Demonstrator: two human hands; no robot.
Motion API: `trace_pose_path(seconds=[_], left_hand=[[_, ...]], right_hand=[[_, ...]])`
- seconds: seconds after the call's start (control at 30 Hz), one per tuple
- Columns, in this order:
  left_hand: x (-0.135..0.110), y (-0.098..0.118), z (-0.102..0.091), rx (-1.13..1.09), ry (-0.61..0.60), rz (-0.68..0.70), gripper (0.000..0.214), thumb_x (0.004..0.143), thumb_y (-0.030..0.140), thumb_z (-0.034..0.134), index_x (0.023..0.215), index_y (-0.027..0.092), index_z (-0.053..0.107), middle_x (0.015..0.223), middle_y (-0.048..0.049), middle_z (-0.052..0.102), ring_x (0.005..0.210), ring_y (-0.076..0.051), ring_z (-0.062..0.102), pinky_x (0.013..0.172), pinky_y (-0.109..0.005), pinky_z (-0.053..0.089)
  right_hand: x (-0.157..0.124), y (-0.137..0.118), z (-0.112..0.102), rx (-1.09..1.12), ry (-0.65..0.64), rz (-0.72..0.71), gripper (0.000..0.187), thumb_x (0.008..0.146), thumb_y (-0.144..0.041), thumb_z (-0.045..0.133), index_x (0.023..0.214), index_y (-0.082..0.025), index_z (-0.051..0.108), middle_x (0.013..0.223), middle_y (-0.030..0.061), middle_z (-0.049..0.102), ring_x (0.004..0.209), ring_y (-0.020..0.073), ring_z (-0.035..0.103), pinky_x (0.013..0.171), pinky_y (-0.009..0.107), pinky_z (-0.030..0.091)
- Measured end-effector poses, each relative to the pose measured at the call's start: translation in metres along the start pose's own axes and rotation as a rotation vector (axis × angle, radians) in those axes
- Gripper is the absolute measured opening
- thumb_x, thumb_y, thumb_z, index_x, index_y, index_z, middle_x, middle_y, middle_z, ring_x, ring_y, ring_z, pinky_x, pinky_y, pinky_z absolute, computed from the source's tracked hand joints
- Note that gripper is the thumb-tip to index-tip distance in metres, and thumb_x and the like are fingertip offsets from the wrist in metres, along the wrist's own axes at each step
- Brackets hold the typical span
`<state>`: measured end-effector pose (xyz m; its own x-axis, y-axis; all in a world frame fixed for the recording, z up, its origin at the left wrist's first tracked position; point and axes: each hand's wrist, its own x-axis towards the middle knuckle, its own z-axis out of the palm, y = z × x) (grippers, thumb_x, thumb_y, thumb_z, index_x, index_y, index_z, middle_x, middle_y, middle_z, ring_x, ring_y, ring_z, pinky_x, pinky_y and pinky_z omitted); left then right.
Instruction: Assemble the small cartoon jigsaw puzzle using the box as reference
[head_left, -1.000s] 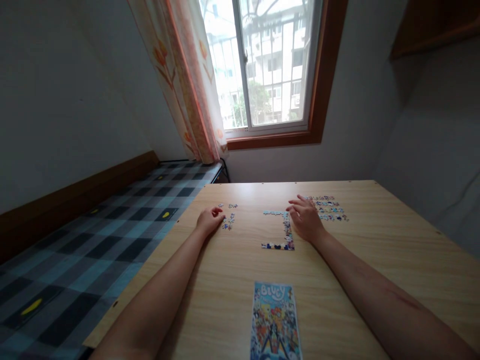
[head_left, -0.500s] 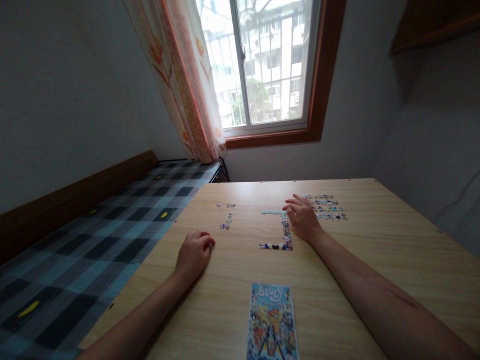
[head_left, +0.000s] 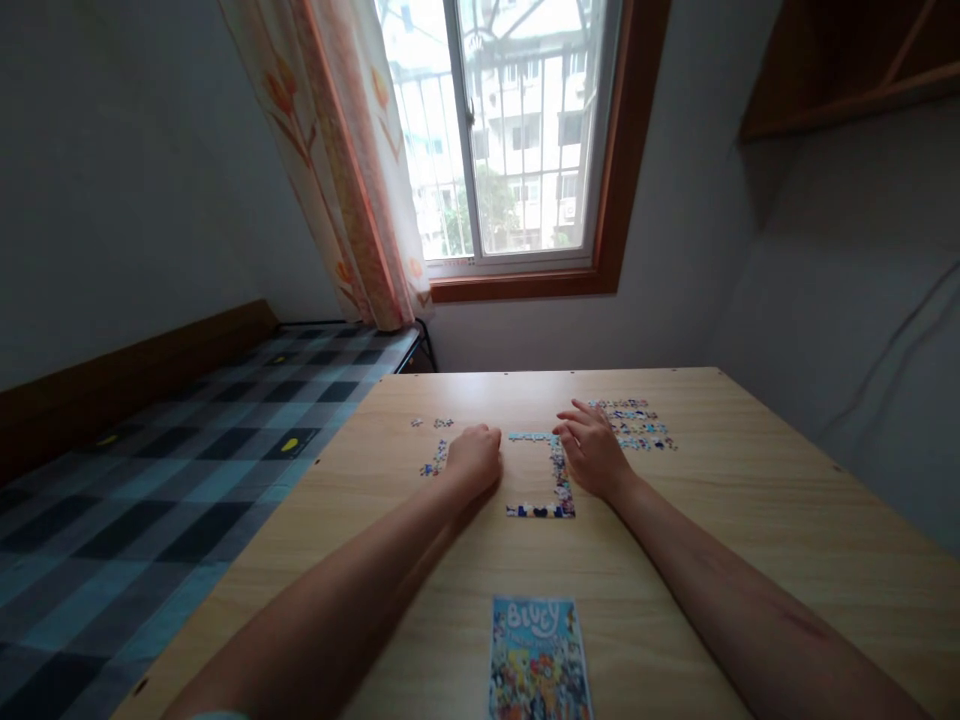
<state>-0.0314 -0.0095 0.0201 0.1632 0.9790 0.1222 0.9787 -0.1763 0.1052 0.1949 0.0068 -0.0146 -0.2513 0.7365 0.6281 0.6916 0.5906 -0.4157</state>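
Left of the partly joined jigsaw puzzle [head_left: 562, 475], my left hand [head_left: 476, 458] is closed, fingers curled down. A small puzzle piece showed at its fingertips a moment ago; the hand itself now hides it. My right hand [head_left: 592, 448] rests at the puzzle's upper right corner, fingers apart and bent lightly. The joined part has a thin top strip, a right side and a bottom strip [head_left: 540, 511], open to the left. Loose pieces [head_left: 431, 469] lie just left of my left hand, partly covered by it.
Rows of loose puzzle pieces [head_left: 641, 428] lie beyond my right hand. A few more pieces [head_left: 443, 423] are at the far left. Nearest me is a colourful picture sheet [head_left: 538, 655] marked "BLUEY". A checked bed [head_left: 187, 480] stands left of the wooden table [head_left: 720, 560].
My left hand has moved right and away from me, from the table's left part to near the puzzle's open side. My right hand stays at the corner. The view has shifted slightly.
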Motion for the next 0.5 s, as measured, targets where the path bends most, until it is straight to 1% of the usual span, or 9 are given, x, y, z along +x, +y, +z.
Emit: trace_pose_path(seconds=[0.1,0.17,0.23,0.37,0.43,0.5], left_hand=[[0.02,-0.005,0.005,-0.065,0.015,-0.045,0.022,0.086,0.015,0.051,0.091,0.017,0.072,0.1,-0.0128,0.074,0.091,-0.025,0.067,0.08,-0.034,0.049],[0.025,-0.012,0.006,-0.119,0.018,-0.064,0.024,0.087,0.016,0.049,0.091,0.018,0.073,0.098,-0.0119,0.075,0.09,-0.025,0.067,0.08,-0.033,0.049],[0.028,-0.022,0.004,-0.181,-0.003,-0.052,0.024,0.087,0.017,0.05,0.091,0.019,0.073,0.095,-0.0095,0.076,0.089,-0.024,0.068,0.08,-0.032,0.049],[0.034,-0.043,0.0,-0.329,-0.09,0.025,0.025,0.08,0.015,0.056,0.095,0.022,0.075,0.092,-0.0029,0.076,0.086,-0.019,0.068,0.078,-0.025,0.049],[0.037,-0.053,-0.003,-0.435,-0.16,0.06,0.028,0.078,0.015,0.057,0.098,0.021,0.076,0.09,-0.0026,0.076,0.083,-0.019,0.068,0.076,-0.026,0.049],[0.04,-0.06,-0.005,-0.536,-0.241,0.095,0.029,0.077,0.019,0.058,0.1,0.02,0.076,0.088,-0.0031,0.075,0.082,-0.019,0.067,0.072,-0.027,0.049]], right_hand=[[0.0,0.001,0.0,-0.019,-0.003,0.0,0.033,0.1,-0.027,0.043,0.089,-0.022,0.074,0.12,0.007,0.072,0.138,0.0296,0.047,0.12,0.059,0.021],[0.0,0.001,0.001,-0.031,-0.007,-0.005,0.032,0.099,-0.026,0.044,0.088,-0.022,0.074,0.121,0.0071,0.072,0.138,0.0293,0.047,0.121,0.059,0.021],[0.0,0.001,0.001,-0.042,-0.013,-0.015,0.03,0.099,-0.026,0.045,0.088,-0.022,0.073,0.12,0.0074,0.072,0.138,0.0289,0.047,0.121,0.058,0.022],[-0.002,-0.003,-0.002,-0.091,-0.026,-0.056,0.025,0.098,-0.025,0.049,0.093,-0.022,0.074,0.122,0.0083,0.071,0.14,0.0294,0.046,0.121,0.058,0.023],[0.0,-0.007,-0.006,-0.122,-0.032,-0.079,0.024,0.098,-0.025,0.05,0.095,-0.022,0.074,0.123,0.0086,0.071,0.14,0.03,0.045,0.121,0.059,0.023],[0.005,-0.012,-0.012,-0.142,-0.03,-0.09,0.024,0.097,-0.025,0.052,0.096,-0.022,0.075,0.124,0.0088,0.07,0.14,0.0308,0.046,0.12,0.059,0.025]])
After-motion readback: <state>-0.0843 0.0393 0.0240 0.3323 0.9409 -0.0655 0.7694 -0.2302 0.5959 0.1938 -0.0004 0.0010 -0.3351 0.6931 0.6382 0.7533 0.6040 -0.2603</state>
